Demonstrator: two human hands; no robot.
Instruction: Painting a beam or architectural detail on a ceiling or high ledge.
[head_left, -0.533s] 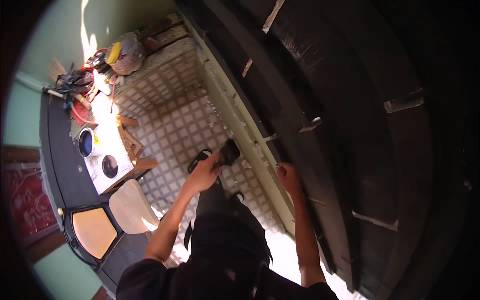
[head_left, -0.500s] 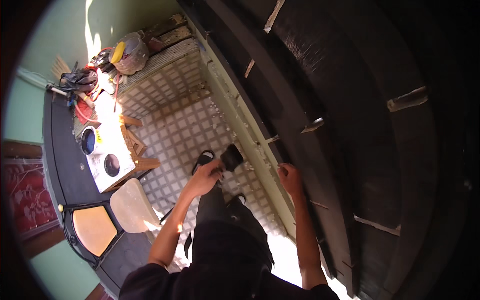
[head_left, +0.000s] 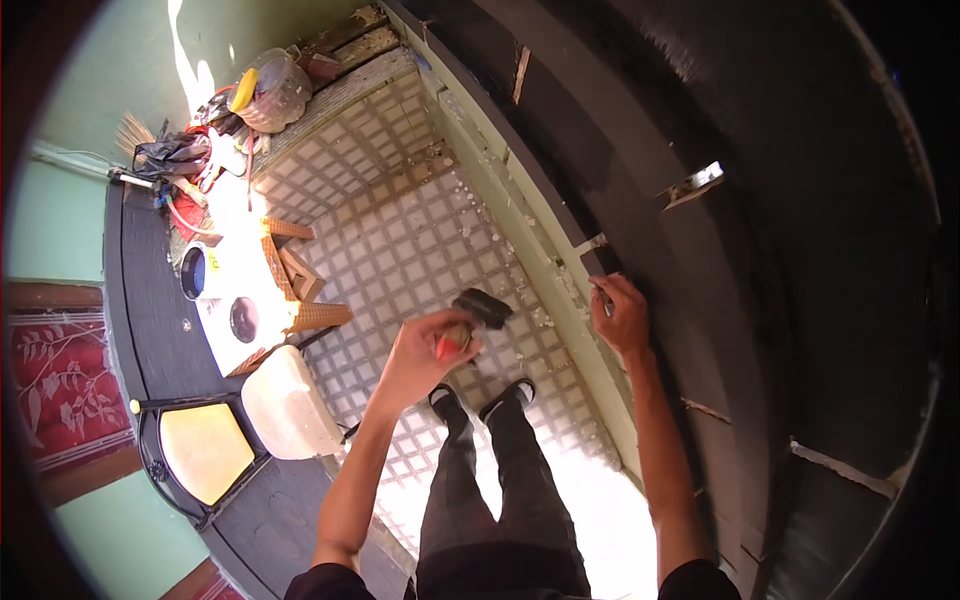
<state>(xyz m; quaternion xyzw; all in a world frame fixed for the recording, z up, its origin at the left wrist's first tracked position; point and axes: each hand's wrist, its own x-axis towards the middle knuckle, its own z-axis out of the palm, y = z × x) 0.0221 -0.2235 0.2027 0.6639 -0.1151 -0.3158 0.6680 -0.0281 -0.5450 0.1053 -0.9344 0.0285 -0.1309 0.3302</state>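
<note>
My left hand [head_left: 425,360] is closed around the red-ended handle [head_left: 453,342] of what looks like a wide paintbrush. Its dark, paint-coated head [head_left: 483,308] points down and away over the tiled floor. My right hand [head_left: 622,312] has curled fingers beside the edge of the long black boards [head_left: 700,270] on the right. Something small may be between those fingers, but I cannot make it out. Pale unpainted patches [head_left: 692,185] show on the boards. Two open pots stand at the left, one with dark blue inside [head_left: 197,272], the other dark and round [head_left: 244,319].
A patterned small table [head_left: 318,316] bears the pots. Beside it are a cream stool seat [head_left: 290,400] and a chair with a yellowish seat [head_left: 205,455]. A clear tub [head_left: 275,95] sits on a ledge behind. Pale flecks lie along the tiled floor [head_left: 390,250] by the low wall.
My view has shifted, and both feet now stand side by side. My left hand has turned, showing the red handle end. My right hand has moved forward along the boards.
</note>
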